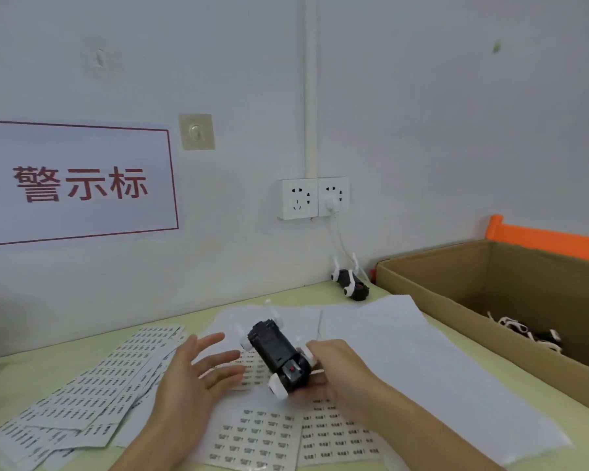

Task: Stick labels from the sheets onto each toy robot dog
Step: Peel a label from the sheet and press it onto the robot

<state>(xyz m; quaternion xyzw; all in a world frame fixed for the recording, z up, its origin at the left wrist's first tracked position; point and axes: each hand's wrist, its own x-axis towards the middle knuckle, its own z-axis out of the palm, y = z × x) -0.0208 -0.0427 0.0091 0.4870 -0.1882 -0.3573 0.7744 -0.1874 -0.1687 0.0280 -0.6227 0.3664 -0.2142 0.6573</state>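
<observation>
A black toy robot dog with white legs is lying belly-up, tilted, above the label sheets near the table's middle. The right hand is gripping its near end, fingers curled under the body. The left hand is hovering just left of it, fingers spread and straight, holding nothing. More label sheets are fanning out on the left; their print is too small to read. A second dog is lying by the far wall, beside a cardboard box holding others. A wall sign is reading "警示标".
</observation>
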